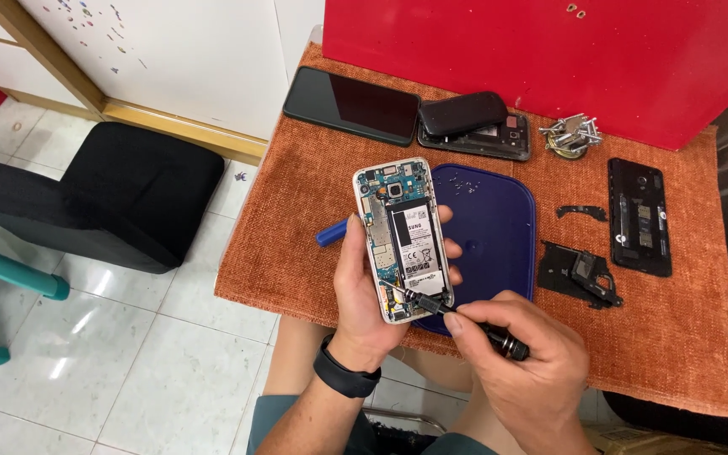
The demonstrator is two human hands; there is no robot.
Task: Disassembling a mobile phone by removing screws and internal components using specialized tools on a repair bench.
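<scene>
My left hand [362, 295] grips an opened white-framed phone [401, 236] from below, its circuit board and black battery facing up. My right hand [522, 362] pinches a small black screwdriver [465, 318] whose tip touches the phone's lower end, near the bottom of the battery. The phone is held over the front left part of a dark blue plastic lid [495, 227] lying on the orange cloth [297, 219]. A black band sits on my left wrist.
On the cloth lie a black phone [351, 105], a dismantled phone with a loose black back [475, 122], a pile of screws [570, 135], a black phone shell [639, 217], black inner frames [580, 274] and a blue pry tool [331, 232]. A black stool [120, 194] stands left.
</scene>
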